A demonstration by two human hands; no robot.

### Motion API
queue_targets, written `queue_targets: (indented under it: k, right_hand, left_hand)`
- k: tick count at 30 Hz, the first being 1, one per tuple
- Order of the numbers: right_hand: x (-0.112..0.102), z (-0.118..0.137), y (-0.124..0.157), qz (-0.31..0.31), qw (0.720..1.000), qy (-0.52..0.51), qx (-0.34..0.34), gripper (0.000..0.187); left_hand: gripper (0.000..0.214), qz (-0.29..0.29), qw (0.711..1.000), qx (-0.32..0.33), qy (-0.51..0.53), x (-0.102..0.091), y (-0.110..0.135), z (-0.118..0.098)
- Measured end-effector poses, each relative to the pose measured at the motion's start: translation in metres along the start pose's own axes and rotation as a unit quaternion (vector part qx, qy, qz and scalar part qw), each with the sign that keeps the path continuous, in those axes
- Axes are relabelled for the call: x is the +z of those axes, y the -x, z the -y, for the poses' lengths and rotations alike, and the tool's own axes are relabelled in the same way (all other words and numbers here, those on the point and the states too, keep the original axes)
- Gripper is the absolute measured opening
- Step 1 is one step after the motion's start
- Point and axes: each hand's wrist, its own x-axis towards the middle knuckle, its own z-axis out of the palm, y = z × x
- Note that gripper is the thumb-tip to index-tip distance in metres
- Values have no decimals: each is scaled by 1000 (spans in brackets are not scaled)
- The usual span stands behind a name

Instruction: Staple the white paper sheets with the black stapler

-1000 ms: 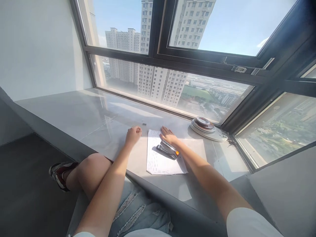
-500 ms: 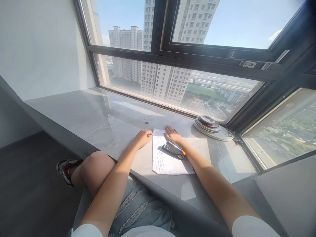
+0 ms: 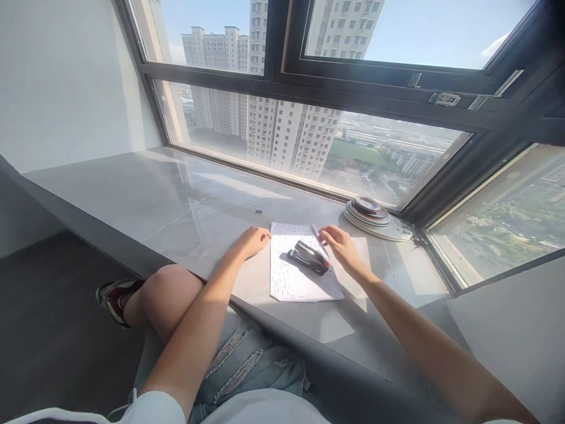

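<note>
A sheet of white paper [image 3: 286, 285] with rows of short dark marks lies flat on the sill. On it rests a black and silver stapler [image 3: 309, 257] with an orange-red end, touched by neither hand. My left hand [image 3: 253, 241] is closed, fingers curled in, its fingertips at the paper's upper left edge; what they hold, if anything, is hidden. At the upper right edge my right hand [image 3: 339, 246] has its thumb and fingers pinched on the paper, where that edge curls up slightly.
Stacked plates [image 3: 368, 218] stand by the window at the right, with dry twigs [image 3: 419, 237] beside them. A small dark strip [image 3: 258, 211] lies beyond the paper. The window frame [image 3: 326, 100] borders the grey tiled sill [image 3: 132, 194].
My right hand has lifted from lying flat on the paper's upper part and moved right to its edge. The stapler, formerly against my right wrist, now stands apart from it. The camera view has shifted slightly.
</note>
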Motion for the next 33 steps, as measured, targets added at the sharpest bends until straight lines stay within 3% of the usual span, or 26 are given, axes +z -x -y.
queue_targets:
  k: [3, 6, 10, 15, 17, 23, 26, 29, 33]
  right_hand:
    - [-2, 1, 40, 53, 998, 18, 20, 38]
    - [5, -10, 59, 62, 994, 85, -32, 52]
    - [12, -18, 59, 79, 981, 147, -97, 34]
    - [16, -23, 52, 14, 991, 93, -97, 31]
    - [17, -27, 50, -6, 994, 73, -77, 34]
    - [13, -26, 47, 8, 999, 17, -42, 37]
    - [10, -23, 47, -49, 998, -22, -36, 24]
    - [9, -25, 47, -85, 994, -59, 19, 17]
    - [10, -26, 45, -52, 978, -169, 109, 15]
  left_hand:
    - [34, -6, 999, 36, -21, -1, 3, -5]
    - [55, 35, 994, 89, -51, -1, 7, -11]
    - [75, 142, 984, 76, -79, 0, 8, -13]
    - [75, 167, 981, 79, -63, -3, 8, -12]
    - [73, 168, 981, 84, -57, -4, 9, -12]
    - [69, 134, 985, 92, -53, -3, 9, -11]
    - [55, 90, 987, 123, -49, -3, 10, -15]
    - [39, 60, 985, 155, -35, -2, 13, -27]
    - [40, 67, 990, 124, 6, 5, 16, -45]
